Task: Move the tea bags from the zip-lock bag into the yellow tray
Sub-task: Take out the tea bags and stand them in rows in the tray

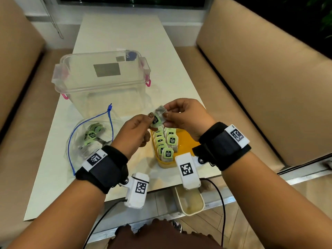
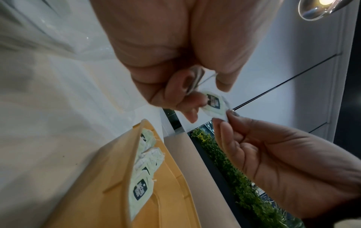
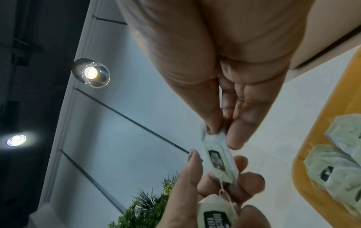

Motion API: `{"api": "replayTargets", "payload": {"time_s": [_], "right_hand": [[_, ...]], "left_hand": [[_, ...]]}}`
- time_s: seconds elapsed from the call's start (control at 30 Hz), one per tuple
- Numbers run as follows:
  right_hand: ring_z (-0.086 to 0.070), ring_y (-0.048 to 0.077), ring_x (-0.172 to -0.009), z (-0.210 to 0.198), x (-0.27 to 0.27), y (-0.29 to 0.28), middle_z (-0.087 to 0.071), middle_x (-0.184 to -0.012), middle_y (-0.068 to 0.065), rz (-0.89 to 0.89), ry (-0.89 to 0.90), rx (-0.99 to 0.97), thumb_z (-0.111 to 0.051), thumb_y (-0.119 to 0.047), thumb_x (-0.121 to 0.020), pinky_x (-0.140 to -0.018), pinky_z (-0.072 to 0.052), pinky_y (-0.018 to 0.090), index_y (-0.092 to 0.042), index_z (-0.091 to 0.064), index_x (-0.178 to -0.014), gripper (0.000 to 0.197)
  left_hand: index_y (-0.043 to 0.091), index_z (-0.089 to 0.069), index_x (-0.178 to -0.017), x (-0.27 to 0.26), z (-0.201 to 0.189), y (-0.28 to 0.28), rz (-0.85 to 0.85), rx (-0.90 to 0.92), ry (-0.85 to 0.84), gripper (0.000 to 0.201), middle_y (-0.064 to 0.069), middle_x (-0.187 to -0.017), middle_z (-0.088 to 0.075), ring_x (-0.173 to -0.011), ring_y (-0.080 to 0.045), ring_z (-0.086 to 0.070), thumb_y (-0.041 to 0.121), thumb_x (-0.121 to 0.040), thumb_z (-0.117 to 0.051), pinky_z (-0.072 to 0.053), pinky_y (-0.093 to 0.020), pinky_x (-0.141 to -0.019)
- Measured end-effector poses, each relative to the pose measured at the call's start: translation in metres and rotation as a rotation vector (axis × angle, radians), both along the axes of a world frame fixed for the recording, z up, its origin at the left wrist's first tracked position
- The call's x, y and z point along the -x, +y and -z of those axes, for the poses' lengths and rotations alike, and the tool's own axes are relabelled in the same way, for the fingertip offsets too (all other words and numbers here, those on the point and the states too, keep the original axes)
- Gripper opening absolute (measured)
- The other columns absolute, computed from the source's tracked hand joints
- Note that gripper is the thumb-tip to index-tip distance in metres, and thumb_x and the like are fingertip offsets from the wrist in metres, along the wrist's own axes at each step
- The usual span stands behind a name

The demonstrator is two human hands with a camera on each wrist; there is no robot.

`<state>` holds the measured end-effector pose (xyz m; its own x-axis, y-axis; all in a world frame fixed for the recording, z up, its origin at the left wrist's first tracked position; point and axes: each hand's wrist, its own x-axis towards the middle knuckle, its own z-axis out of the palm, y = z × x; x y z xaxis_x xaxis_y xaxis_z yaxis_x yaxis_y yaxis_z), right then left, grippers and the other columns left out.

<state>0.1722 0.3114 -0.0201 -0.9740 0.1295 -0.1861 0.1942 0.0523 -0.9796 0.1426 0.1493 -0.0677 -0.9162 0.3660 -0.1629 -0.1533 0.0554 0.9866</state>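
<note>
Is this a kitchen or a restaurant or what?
Probably a cafe or restaurant booth: tan padded benches flank a narrow white table, glass pendant lamps hang overhead, and a leafy plant divider stands behind.

hands (image 1: 133, 133) 2 | yellow tray (image 1: 186, 141) 1 | zip-lock bag (image 1: 79, 141) 1 | clear box (image 1: 100, 76) 1

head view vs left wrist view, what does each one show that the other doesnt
Only the head view shows the zip-lock bag with tea bags inside, the clear plastic box behind it and both wrist straps. Only the left wrist view shows a ceiling lamp and green plants. Both show the left hand and right hand pinching one tea bag above the yellow tray, which holds a row of tea bags.
</note>
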Motion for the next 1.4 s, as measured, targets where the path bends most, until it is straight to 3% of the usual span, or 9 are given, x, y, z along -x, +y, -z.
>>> {"api": "replayTargets", "payload": {"time_s": [0.07,0.17,0.3,0.43,0.67,0.9,1.1,1.17,1.4], "right_hand": [[-0.066,0.019,-0.064,0.001,-0.001,0.002,-0.063,-0.086,0.021,0.034,-0.005,0.086,-0.062,0.008,-0.086,-0.066,-0.06,0.027,0.002,-0.06,-0.094,0.011],[-0.065,0.024,-0.066,0.006,-0.005,0.003,-0.059,-0.089,0.023,0.016,-0.058,0.106,-0.064,0.005,-0.085,-0.063,-0.058,0.03,-0.002,-0.055,-0.093,0.014],[-0.058,0.009,-0.07,0.009,-0.009,0.008,-0.063,-0.092,0.002,-0.059,-0.002,-0.503,-0.074,-0.023,-0.08,-0.058,-0.046,0.016,-0.014,-0.062,-0.103,0.027],[-0.051,-0.004,-0.071,0.004,-0.01,0.007,-0.062,-0.089,-0.009,-0.166,0.122,-0.751,-0.069,-0.025,-0.083,-0.059,-0.036,0.005,-0.021,-0.072,-0.096,0.013],[-0.063,0.018,-0.067,0.007,-0.006,0.016,-0.067,-0.074,0.008,-0.137,0.113,-0.518,-0.063,-0.008,-0.088,-0.064,-0.053,0.033,-0.013,-0.065,-0.085,0.005],[-0.06,0.009,-0.066,0.006,-0.006,0.026,-0.069,-0.083,0.005,-0.202,0.11,-0.613,-0.07,-0.016,-0.083,-0.063,-0.052,0.027,-0.011,-0.069,-0.091,0.01],[-0.067,0.017,-0.065,0.005,0.002,0.035,-0.069,-0.07,0.005,-0.319,0.011,-0.82,-0.067,-0.014,-0.085,-0.062,-0.054,0.026,-0.012,-0.066,-0.086,0.002],[-0.064,0.009,-0.056,0.011,0.004,0.038,-0.064,-0.063,-0.005,-0.408,-0.083,-0.928,-0.066,-0.014,-0.086,-0.053,-0.047,0.014,-0.014,-0.064,-0.085,0.002],[-0.06,0.013,-0.06,0.044,0.015,0.032,-0.059,-0.068,-0.005,-0.625,-0.394,-1.11,-0.067,-0.018,-0.087,-0.053,-0.044,0.021,-0.017,-0.06,-0.085,0.007]], "left_hand": [[0.011,-0.059,-0.08,0.001,0.001,0.002,0.019,0.02,0.041,0.022,-0.015,-0.067,-0.048,-0.047,-0.014,-0.034,0.023,-0.097,-0.052,-0.026,-0.021,-0.045],[0.013,-0.056,-0.075,0.002,0.0,0.001,-0.028,0.058,0.125,0.022,0.002,-0.049,-0.04,-0.044,-0.01,-0.032,0.02,-0.096,-0.054,-0.027,-0.022,-0.045],[0.015,-0.057,-0.074,0.003,-0.001,-0.002,0.003,0.217,0.317,0.019,0.018,-0.048,-0.047,-0.043,-0.001,-0.039,0.02,-0.091,-0.062,-0.029,-0.013,-0.047],[0.008,-0.061,-0.079,0.003,-0.007,-0.004,0.169,0.403,0.439,0.02,0.02,-0.046,-0.048,-0.041,-0.002,-0.038,0.024,-0.087,-0.068,-0.026,-0.013,-0.046],[0.014,-0.064,-0.085,0.0,-0.012,-0.002,0.155,0.396,0.4,0.016,0.028,-0.044,-0.049,-0.041,0.008,-0.043,0.025,-0.081,-0.075,-0.03,-0.008,-0.045],[0.011,-0.063,-0.084,-0.005,-0.001,0.002,0.204,0.452,0.412,0.014,0.031,-0.045,-0.05,-0.045,0.012,-0.045,0.021,-0.084,-0.072,-0.031,-0.008,-0.048],[0.017,-0.063,-0.081,-0.001,0.018,0.005,0.115,0.529,0.396,0.02,0.008,-0.079,-0.065,-0.072,-0.002,-0.056,0.034,-0.081,-0.072,-0.042,-0.021,-0.066],[0.014,-0.061,-0.085,0.0,0.027,0.003,0.067,0.592,0.381,0.022,0.003,-0.083,-0.064,-0.076,-0.012,-0.056,0.033,-0.082,-0.071,-0.041,-0.023,-0.066],[0.017,-0.053,-0.095,-0.002,0.041,-0.001,0.093,0.693,0.298,0.028,0.0,-0.084,-0.064,-0.075,-0.016,-0.057,0.031,-0.081,-0.072,-0.04,-0.022,-0.059]]}}
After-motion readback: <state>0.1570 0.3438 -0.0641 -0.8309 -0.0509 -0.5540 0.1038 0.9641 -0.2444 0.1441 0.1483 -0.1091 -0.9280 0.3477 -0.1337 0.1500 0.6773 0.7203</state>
